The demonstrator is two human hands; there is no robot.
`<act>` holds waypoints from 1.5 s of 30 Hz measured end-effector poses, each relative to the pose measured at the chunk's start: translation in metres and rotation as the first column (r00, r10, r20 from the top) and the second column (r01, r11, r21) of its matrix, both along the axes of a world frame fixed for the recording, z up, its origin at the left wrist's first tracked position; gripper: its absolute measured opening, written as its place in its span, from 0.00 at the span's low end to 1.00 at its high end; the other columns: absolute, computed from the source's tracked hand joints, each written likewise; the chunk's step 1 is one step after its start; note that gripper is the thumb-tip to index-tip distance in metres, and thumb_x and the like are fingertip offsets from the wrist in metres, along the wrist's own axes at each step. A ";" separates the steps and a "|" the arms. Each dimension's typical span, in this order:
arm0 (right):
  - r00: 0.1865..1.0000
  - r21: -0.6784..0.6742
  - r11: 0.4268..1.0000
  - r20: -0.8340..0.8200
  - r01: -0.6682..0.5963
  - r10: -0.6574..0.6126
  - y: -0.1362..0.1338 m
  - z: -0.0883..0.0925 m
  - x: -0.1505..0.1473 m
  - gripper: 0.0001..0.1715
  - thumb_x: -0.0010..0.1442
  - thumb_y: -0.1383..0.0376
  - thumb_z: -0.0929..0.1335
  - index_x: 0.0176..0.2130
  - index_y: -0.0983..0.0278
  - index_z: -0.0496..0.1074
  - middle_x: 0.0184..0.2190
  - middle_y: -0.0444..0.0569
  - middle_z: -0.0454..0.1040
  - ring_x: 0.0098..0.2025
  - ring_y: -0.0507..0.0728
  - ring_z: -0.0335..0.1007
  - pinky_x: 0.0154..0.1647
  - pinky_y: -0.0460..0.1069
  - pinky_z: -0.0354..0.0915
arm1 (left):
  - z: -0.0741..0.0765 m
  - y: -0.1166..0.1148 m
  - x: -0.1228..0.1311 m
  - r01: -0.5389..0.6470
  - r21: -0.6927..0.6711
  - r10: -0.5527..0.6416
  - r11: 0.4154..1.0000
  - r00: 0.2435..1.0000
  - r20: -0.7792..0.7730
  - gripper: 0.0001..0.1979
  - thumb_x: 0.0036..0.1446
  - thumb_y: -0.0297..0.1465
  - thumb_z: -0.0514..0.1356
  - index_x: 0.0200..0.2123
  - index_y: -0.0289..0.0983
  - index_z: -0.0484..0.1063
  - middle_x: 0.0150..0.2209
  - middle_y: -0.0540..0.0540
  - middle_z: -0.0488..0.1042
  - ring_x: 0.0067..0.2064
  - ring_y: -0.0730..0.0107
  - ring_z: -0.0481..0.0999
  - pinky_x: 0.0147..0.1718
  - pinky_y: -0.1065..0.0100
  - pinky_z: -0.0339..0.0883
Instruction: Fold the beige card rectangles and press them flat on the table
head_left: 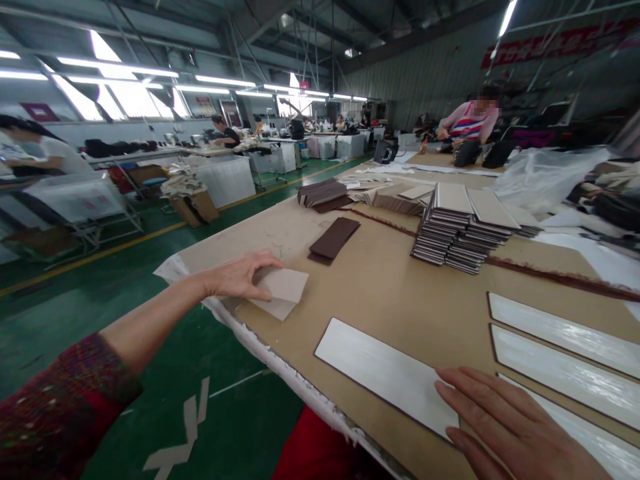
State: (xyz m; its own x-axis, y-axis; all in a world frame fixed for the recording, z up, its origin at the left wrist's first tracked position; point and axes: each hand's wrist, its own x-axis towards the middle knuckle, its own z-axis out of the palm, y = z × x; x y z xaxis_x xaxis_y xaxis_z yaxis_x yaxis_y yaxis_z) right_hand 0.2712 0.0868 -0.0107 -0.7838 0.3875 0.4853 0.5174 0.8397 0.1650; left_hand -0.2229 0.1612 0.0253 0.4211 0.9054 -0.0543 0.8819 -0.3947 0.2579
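Note:
At the table's left side my left hand (240, 277) curls over the near end of some beige card pieces (287, 290), thumb on one side and fingers on the other. How firmly it grips them is hard to see. A white, glossy strip with a dark edge (380, 370) lies flat in front of me. Across its right end rests my right hand (505, 420), fingers stretched out and nothing grasped. A few similar white strips (565, 363) lie in a row to the right, one partly covered by that hand. Dark brown pieces (335, 239) lie beyond my left hand.
Tall stacks of brown-edged beige panels (460, 227) stand farther back, beside a dark brown stack (323, 193). The table edge (280, 367) runs close in front of me. Scraps (187, 427) litter the green floor. Another person (470, 123) works at the far end.

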 end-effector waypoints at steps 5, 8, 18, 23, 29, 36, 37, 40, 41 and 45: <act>0.999 -0.080 0.995 -0.011 0.052 -0.054 -0.005 0.022 -0.033 0.19 0.68 0.62 0.61 0.54 0.60 0.73 0.54 0.50 0.76 0.54 0.62 0.74 0.51 0.57 0.75 | 0.013 -0.008 0.053 0.122 0.100 -0.113 0.988 0.990 -0.087 0.32 0.52 0.46 0.65 0.56 0.38 0.66 0.50 0.42 0.68 0.51 0.55 0.70 0.52 0.58 0.62; 0.999 -0.080 0.996 0.003 0.034 -0.034 -0.004 0.026 -0.041 0.18 0.67 0.65 0.61 0.52 0.62 0.74 0.53 0.51 0.77 0.54 0.63 0.74 0.51 0.59 0.75 | 0.008 -0.004 0.049 0.125 0.107 -0.116 0.986 0.990 -0.084 0.31 0.51 0.46 0.65 0.55 0.37 0.67 0.50 0.42 0.69 0.51 0.55 0.70 0.52 0.57 0.62; 1.000 -0.038 0.999 -0.015 -0.008 0.007 0.001 0.012 -0.021 0.19 0.66 0.60 0.62 0.54 0.58 0.74 0.52 0.47 0.78 0.50 0.61 0.77 0.47 0.55 0.77 | -0.038 0.008 -0.024 -0.054 -0.143 0.049 0.988 0.998 -0.039 0.34 0.48 0.43 0.67 0.59 0.42 0.68 0.59 0.42 0.70 0.59 0.50 0.69 0.59 0.53 0.59; 1.000 -0.023 1.000 -0.003 -0.019 0.019 0.003 0.008 -0.018 0.19 0.67 0.59 0.61 0.53 0.58 0.74 0.51 0.46 0.78 0.49 0.61 0.78 0.49 0.54 0.76 | -0.041 0.010 -0.038 -0.048 -0.217 0.069 0.975 0.993 0.092 0.34 0.49 0.44 0.67 0.60 0.45 0.67 0.63 0.44 0.67 0.62 0.52 0.67 0.61 0.53 0.59; 1.000 -0.021 1.000 0.003 -0.023 0.023 0.003 0.007 -0.022 0.18 0.68 0.60 0.61 0.50 0.59 0.75 0.52 0.46 0.78 0.49 0.60 0.78 0.46 0.53 0.77 | -0.033 0.009 -0.048 -0.026 -0.281 0.085 0.959 0.976 0.199 0.33 0.51 0.44 0.67 0.60 0.46 0.66 0.63 0.46 0.67 0.62 0.53 0.67 0.60 0.56 0.60; 0.998 -0.101 0.995 -0.053 -0.021 0.015 0.003 0.008 -0.020 0.20 0.66 0.61 0.64 0.56 0.58 0.73 0.53 0.47 0.77 0.51 0.60 0.77 0.49 0.52 0.76 | -0.014 -0.001 -0.024 -0.069 -0.113 0.076 0.991 0.995 0.061 0.33 0.51 0.44 0.66 0.59 0.42 0.66 0.58 0.44 0.70 0.59 0.53 0.69 0.59 0.54 0.60; 0.998 -0.112 0.994 -0.055 -0.004 -0.002 0.002 0.010 -0.021 0.21 0.67 0.60 0.63 0.57 0.58 0.72 0.54 0.47 0.76 0.52 0.60 0.76 0.50 0.52 0.76 | -0.009 -0.005 -0.011 -0.048 -0.030 0.049 0.998 0.998 0.031 0.33 0.52 0.45 0.66 0.59 0.41 0.66 0.58 0.43 0.70 0.59 0.52 0.67 0.60 0.53 0.58; 0.996 -0.148 0.987 -0.055 0.060 -0.069 -0.004 0.019 -0.033 0.24 0.69 0.60 0.62 0.61 0.61 0.67 0.60 0.51 0.71 0.57 0.61 0.72 0.55 0.54 0.74 | 0.005 -0.022 0.044 0.123 0.163 -0.121 0.979 0.992 -0.022 0.34 0.52 0.47 0.65 0.59 0.42 0.65 0.56 0.43 0.70 0.58 0.52 0.66 0.60 0.52 0.55; 0.995 -0.166 0.983 -0.057 0.075 -0.086 -0.006 0.021 -0.038 0.26 0.68 0.60 0.62 0.63 0.63 0.65 0.62 0.53 0.68 0.59 0.61 0.69 0.57 0.56 0.72 | 0.008 -0.028 0.065 0.178 0.193 -0.177 0.965 0.984 -0.026 0.33 0.52 0.47 0.65 0.59 0.42 0.66 0.55 0.44 0.70 0.56 0.53 0.67 0.59 0.53 0.56; 0.993 -0.249 0.962 0.001 0.113 -0.117 -0.011 0.022 -0.059 0.38 0.63 0.58 0.68 0.66 0.69 0.57 0.68 0.60 0.57 0.66 0.67 0.59 0.60 0.63 0.69 | 0.012 -0.053 0.135 0.305 0.231 -0.315 0.924 0.949 0.011 0.29 0.53 0.41 0.65 0.57 0.40 0.65 0.51 0.43 0.70 0.51 0.56 0.69 0.51 0.55 0.61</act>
